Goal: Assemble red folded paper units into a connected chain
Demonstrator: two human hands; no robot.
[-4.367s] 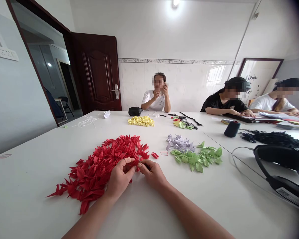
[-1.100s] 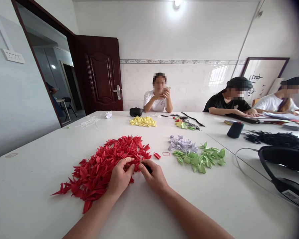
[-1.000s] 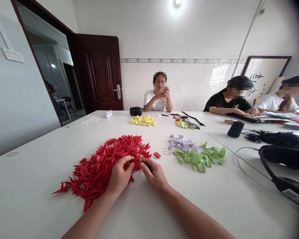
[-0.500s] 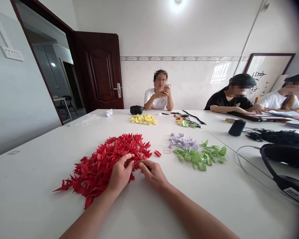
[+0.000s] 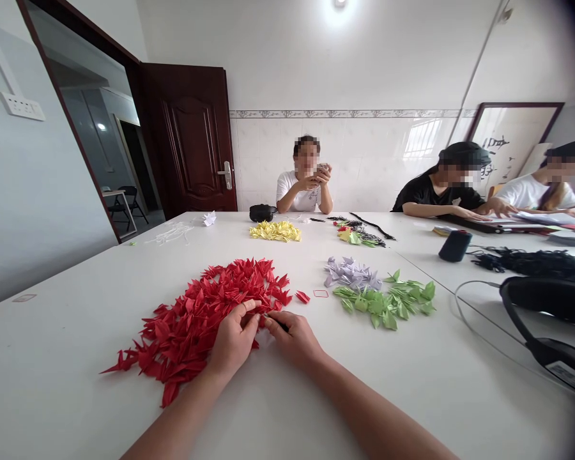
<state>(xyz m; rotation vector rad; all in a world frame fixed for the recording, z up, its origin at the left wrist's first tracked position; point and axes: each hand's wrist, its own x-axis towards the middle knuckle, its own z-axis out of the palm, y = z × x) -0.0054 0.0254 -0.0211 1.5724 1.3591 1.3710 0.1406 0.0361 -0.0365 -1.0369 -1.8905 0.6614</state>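
Note:
A big heap of red folded paper cranes (image 5: 191, 326) lies on the white table before me. My left hand (image 5: 234, 335) rests against the heap's right edge, its thumb and fingers pinched on a red paper crane (image 5: 262, 319) that is mostly hidden. Close to its fingertips is my right hand (image 5: 294, 335), closed around a thin, dark, pen-like tool (image 5: 280, 324); its tip points at the left fingers. One loose red piece (image 5: 303, 297) sits just beyond my right hand.
Lilac (image 5: 349, 273) and green folded pieces (image 5: 388, 303) lie to the right, yellow ones (image 5: 275, 231) farther back. A dark thread spool (image 5: 455, 246), black cords (image 5: 531, 263) and a black headset (image 5: 551, 326) are at right. Three people sit across the table.
My hands stay at the heap's edge with only slight finger shifts; the dark tool's tip shows a little differently. The person opposite has moved their hands slightly.

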